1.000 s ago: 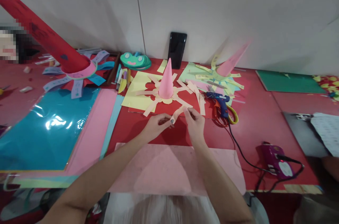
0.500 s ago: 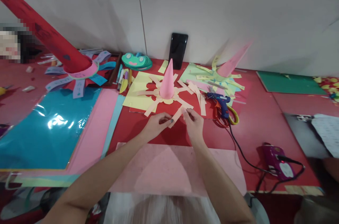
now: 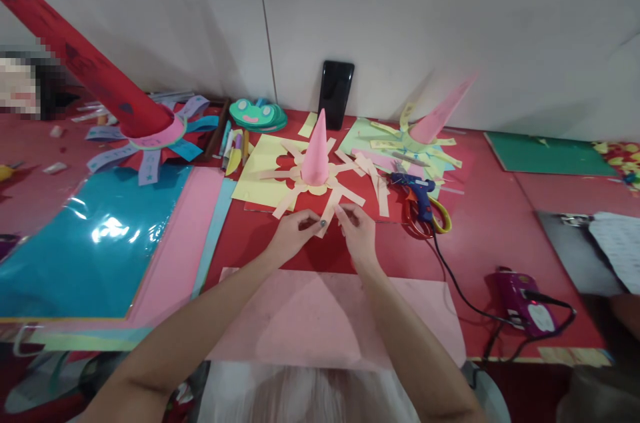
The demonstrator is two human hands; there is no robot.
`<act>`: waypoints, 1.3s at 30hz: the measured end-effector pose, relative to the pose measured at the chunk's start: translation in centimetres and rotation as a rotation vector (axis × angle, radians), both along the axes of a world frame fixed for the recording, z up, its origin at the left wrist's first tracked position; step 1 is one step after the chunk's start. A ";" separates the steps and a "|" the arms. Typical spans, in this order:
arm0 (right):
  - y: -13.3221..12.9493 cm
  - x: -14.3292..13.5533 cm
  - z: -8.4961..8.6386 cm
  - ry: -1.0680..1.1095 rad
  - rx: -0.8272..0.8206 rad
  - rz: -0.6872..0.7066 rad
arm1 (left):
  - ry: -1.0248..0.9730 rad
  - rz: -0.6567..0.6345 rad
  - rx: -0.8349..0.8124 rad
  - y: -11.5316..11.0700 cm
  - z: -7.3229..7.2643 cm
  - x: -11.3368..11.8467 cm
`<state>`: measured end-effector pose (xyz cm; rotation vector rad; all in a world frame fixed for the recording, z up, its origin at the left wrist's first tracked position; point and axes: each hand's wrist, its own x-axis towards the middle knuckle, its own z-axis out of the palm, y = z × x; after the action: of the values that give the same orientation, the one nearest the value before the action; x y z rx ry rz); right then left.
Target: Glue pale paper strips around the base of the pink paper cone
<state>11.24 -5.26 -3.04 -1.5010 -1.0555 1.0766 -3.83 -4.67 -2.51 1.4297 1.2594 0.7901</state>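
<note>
Strip of pale paper (image 3: 331,211) should handle light, limp and easily creased, best pinched flat by its edges. It lies between left hand (image 3: 294,236) and right hand (image 3: 358,231), fingers closed on it, near the pink cone (image 3: 315,156). Bowed earlier, it is now straighter, far end closer to the cone.

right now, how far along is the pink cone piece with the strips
Looks done: the pink cone stands on its scalloped base, with peach strips fanned around it. In hand: another strip, held by the left hand and right hand. Probably left: settling that strip; whether the loose strips by the glue gun belong too, I can't tell.
</note>
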 end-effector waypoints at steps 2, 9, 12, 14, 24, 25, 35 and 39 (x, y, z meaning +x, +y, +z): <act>0.0 0.0 -0.2 -0.004 0.014 -0.005 | 0.020 -0.023 0.017 0.0 -0.1 0.0; 2.3 1.6 0.4 -0.082 0.045 0.011 | 0.412 -0.016 0.563 0.4 -0.1 -1.2; 3.9 2.1 0.7 -0.110 -0.016 0.190 | 0.598 -0.043 0.727 1.1 -0.3 -1.8; 4.8 2.0 0.5 -0.133 -0.081 0.258 | 0.674 -0.070 0.724 1.6 -0.8 -1.9; 5.8 1.6 -1.1 -0.263 -0.198 0.315 | 0.819 -0.138 0.585 2.2 -2.5 -1.8; 5.7 1.4 -1.1 -0.302 -0.178 0.299 | 0.826 -0.143 0.586 2.2 -2.5 -1.7; 5.1 0.5 -0.6 -0.487 -0.139 0.274 | 0.884 -0.208 0.598 1.8 -2.6 -1.6; 4.8 0.3 -0.5 -0.521 -0.099 0.254 | 0.853 -0.197 0.580 1.9 -2.7 -1.7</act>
<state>11.57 -0.43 -3.57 -1.8159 -1.6066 0.9360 -5.50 -2.73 -5.23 2.4866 1.5265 0.4121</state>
